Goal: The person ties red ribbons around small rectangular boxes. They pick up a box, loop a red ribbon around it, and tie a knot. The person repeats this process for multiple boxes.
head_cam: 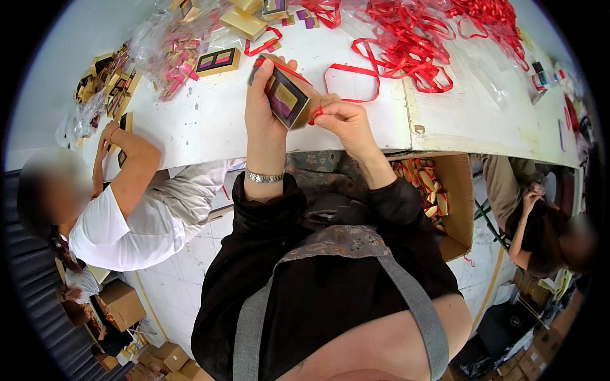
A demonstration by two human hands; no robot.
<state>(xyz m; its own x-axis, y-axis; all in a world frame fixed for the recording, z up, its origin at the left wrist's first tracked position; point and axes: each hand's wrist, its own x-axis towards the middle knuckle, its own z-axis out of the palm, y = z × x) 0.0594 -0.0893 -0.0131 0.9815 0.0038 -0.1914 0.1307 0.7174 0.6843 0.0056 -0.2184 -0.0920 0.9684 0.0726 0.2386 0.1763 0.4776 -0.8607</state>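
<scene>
My left hand (267, 90) grips a small gold-and-black gift box (288, 101) with a purple and gold panel, tilted above the table's front part. A red ribbon (291, 71) runs across the upper part of the box under my thumb. At the box's right end, my right hand (344, 119) pinches a piece of red ribbon (316, 114) between thumb and fingers. Just beyond my right hand, a loop of red ribbon (352, 65) lies on the white table (362, 135). Another gold box (218, 62) with two windows rests left of my left hand.
A heap of red ribbon loops (405, 43) covers the back right. Plastic bags of small wrapped pieces (178, 62) lie back left, with gold boxes (243, 23) nearby. A cardboard carton (460, 209) of ribboned boxes stands right of my lap. Co-workers sit left (124, 224) and right (533, 233).
</scene>
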